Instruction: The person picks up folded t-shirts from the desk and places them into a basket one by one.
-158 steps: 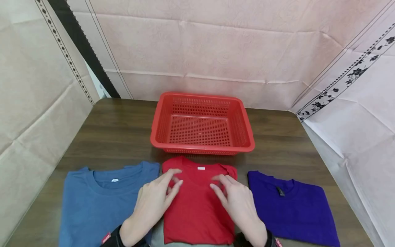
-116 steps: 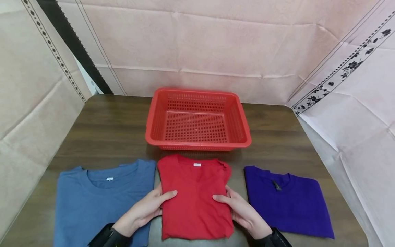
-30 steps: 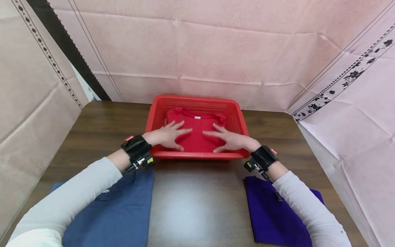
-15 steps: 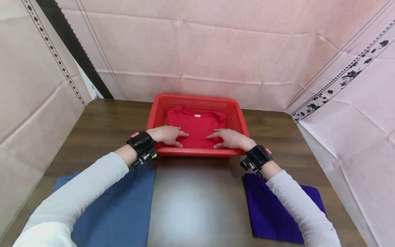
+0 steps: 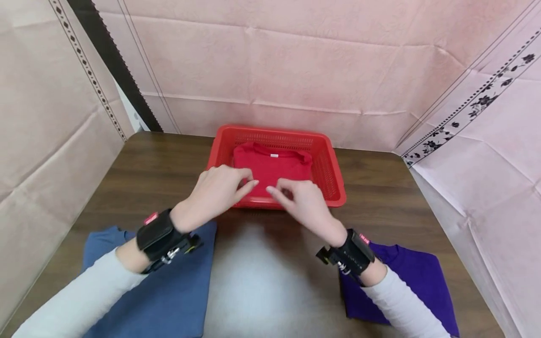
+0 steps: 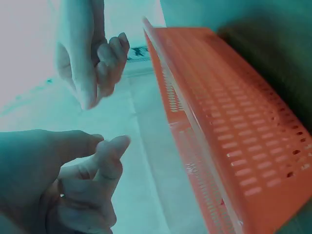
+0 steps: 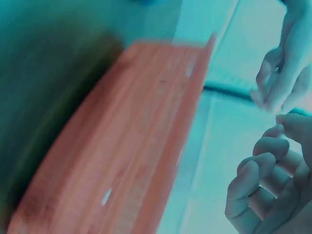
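A folded red shirt point(image 5: 274, 167) with a white neck label lies inside the red plastic basket point(image 5: 338, 188). Above the basket's near rim hover both hands, holding nothing. My left hand point(image 5: 215, 190) has its fingers loosely bent, thumb towards the middle, and covers the near left rim. Opposite it, my right hand point(image 5: 306, 202) is loosely curled too. In the left wrist view the left hand point(image 6: 78, 180) is beside the perforated basket wall point(image 6: 248, 131); the right wrist view, partly blurred, has the right hand point(image 7: 268, 190) clear of the basket.
On the brown table point(image 5: 262, 272), a blue folded shirt point(image 5: 169, 295) lies at left, partly under the left forearm. A purple folded shirt point(image 5: 418, 277) lies at right, partly under the right forearm. Pale cloth point(image 5: 296, 70) hangs behind the table.
The red shirt went from the table's front into the basket between the hands. The hands let go, touched its sides with spread fingers, then lifted and drew back towards the person.
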The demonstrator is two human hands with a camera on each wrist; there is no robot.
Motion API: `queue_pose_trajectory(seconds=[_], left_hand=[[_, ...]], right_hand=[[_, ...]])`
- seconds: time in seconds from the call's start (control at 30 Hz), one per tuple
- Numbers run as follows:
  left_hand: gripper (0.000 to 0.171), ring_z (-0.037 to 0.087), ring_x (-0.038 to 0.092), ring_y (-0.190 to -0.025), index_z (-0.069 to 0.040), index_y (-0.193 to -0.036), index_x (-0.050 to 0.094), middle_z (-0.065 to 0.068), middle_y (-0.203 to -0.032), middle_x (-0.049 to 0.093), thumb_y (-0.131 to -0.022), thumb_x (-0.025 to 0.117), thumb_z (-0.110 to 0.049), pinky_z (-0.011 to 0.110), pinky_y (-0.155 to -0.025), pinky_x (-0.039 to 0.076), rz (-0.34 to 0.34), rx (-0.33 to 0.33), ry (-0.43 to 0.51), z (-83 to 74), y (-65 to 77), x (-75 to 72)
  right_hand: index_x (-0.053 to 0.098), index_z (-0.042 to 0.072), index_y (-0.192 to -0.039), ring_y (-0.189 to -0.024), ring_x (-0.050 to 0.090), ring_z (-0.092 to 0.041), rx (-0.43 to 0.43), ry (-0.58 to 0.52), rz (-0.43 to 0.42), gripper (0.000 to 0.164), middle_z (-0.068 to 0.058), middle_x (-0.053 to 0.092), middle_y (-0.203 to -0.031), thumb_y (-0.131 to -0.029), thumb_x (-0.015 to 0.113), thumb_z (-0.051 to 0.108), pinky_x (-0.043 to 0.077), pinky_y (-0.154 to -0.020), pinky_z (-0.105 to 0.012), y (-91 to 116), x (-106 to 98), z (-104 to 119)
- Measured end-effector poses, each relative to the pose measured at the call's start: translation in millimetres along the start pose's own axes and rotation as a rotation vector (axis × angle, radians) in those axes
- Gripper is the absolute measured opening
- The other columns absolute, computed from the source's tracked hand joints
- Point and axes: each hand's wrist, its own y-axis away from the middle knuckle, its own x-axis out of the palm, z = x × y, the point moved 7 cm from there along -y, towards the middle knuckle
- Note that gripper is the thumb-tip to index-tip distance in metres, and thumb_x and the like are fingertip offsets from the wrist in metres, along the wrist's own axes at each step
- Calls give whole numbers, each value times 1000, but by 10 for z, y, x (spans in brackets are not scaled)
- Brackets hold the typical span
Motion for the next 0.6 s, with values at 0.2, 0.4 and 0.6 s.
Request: queue_pose_trajectory(seconds=[0.2,0.4,0.6], left_hand=[[11,8,31,-38,-24,-79,61,-10,-49,40,-83,65,-32,24,-34,24,-79,-75,-29,164,651,-45],[9,8,29,-38,-28,-81,64,-11,-49,41,-84,64,-37,25,-33,19,-48,-250,-58,603,1317,-11],[17,9,37,-42,-30,-87,68,-10,-53,50,-85,61,-45,29,-34,21,-83,-419,-94,1138,1969,-145]], right_hand=[[46,24,-62,-42,29,-2,-133,8,73,35,10,32,-49,-88,55,46,24,-42,-18,171,383,525],[50,25,-68,-43,33,1,-164,-46,227,31,12,39,-52,-88,54,48,25,-39,-16,298,917,776],[67,22,-99,-70,47,-1,-138,42,303,35,11,54,-83,-88,52,51,37,-51,-14,374,1250,833]])
